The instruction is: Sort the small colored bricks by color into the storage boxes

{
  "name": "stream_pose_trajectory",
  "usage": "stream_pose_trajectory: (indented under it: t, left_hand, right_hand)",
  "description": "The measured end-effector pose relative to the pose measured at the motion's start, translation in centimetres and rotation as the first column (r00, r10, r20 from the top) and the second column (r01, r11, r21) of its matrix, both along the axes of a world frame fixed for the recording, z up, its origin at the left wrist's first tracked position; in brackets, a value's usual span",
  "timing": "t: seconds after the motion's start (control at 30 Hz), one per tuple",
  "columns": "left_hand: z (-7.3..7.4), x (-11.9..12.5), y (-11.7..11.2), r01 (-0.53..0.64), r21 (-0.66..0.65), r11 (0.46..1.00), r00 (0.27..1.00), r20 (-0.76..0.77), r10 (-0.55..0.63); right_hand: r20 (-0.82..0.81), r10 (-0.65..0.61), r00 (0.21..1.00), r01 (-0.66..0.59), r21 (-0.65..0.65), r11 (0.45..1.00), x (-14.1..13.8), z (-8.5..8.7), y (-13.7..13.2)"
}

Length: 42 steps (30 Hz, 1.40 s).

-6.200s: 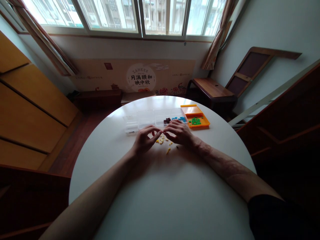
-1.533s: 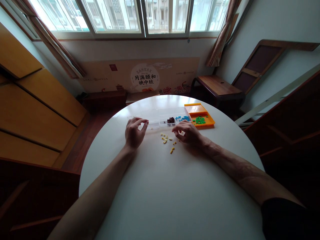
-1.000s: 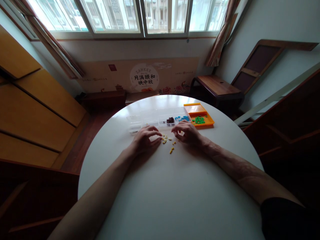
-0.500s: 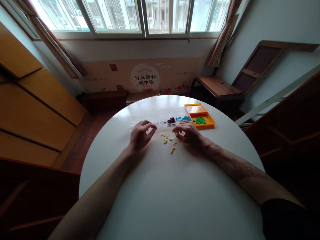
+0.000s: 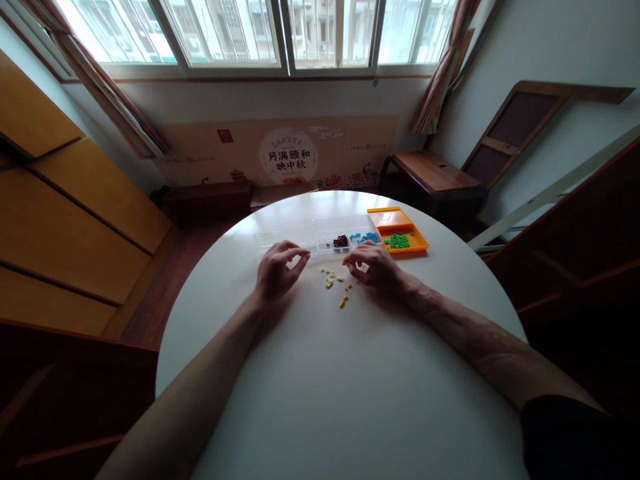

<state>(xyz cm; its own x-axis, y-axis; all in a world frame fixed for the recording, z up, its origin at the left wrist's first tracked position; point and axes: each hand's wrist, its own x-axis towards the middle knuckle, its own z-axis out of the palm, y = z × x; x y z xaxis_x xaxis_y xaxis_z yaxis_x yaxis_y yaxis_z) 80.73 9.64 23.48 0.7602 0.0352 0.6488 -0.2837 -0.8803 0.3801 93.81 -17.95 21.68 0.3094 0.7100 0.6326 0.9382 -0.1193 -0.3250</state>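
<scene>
A wide window (image 5: 230,37) lights the far side of a round, glossy white surface (image 5: 330,387), leaving the near side dimmer. On it, between the 2 hands, lie small pale-yellow pieces (image 5: 329,284), with a few small deep-yellow pieces (image 5: 342,304) scattered nearer the wearer. The left hand (image 5: 279,270) has thumb and index drawn into a narrow pinch; the right hand (image 5: 375,263), just beside the pieces, curls its fingers about as narrowly. Whether either pinches a piece I cannot tell at this size.

Bits this small call for fingertips only: 1 at a time, from above, pressed lightly so none springs away. The right hand sits close enough to sweep loose bits, so lifting before any sideways move would be wise.

Beyond the hands, a clear plastic compartment tray (image 5: 300,230) holds dark brown pieces (image 5: 341,241) and bright blue pieces (image 5: 369,237). Its see-through walls are easily knocked. At its right end, an orange plastic tray (image 5: 417,250) holds green pieces (image 5: 399,241).
</scene>
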Motion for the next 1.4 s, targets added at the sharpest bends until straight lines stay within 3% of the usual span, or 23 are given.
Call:
stream_pose_trajectory:
  t: [0.1,0.2,0.6,0.9,1.03,1.17,1.27,1.4]
  left_hand:
    - [0.0,-0.2,-0.7,0.243,0.004,0.970,0.967,-0.078,-0.242]
    - [-0.2,-0.3,-1.1,0.373,0.028,0.928,0.919,-0.147,-0.365]
    - [-0.2,-0.4,-1.2,0.389,0.095,0.916,0.907,-0.216,-0.362]
    - [-0.1,-0.3,-1.3,0.317,0.106,0.943,0.935,-0.199,-0.292]
    - [0.5,-0.4,-1.0,0.064,0.064,0.996,0.996,-0.066,-0.060]
    - [0.5,-0.3,-0.2,-0.182,-0.010,0.983,0.983,0.019,0.182]
    - [0.2,0.1,0.6,-0.248,-0.021,0.968,0.968,0.038,0.249]
    - [-0.3,0.5,1.0,-0.231,-0.017,0.973,0.972,0.043,0.231]
  right_hand:
    - [0.001,0.006,1.000,-0.006,-0.005,1.000,0.0,0.1,0.0]
    - [-0.004,0.001,1.000,-0.001,-0.010,1.000,0.0,0.1,0.1]
    - [-0.008,0.006,1.000,-0.006,-0.005,1.000,-0.1,0.2,0.2]
    - [-0.009,-0.003,1.000,0.003,-0.029,1.000,-0.1,0.4,0.0]
    - [-0.005,-0.005,1.000,0.005,-0.029,1.000,-0.2,0.3,0.0]
    - [-0.006,0.005,1.000,-0.005,-0.019,1.000,-0.1,0.2,0.0]
    - [-0.007,0.008,1.000,-0.008,-0.015,1.000,-0.1,0.1,0.1]
    - [-0.009,0.007,1.000,-0.007,-0.014,1.000,-0.1,0.0,0.1]
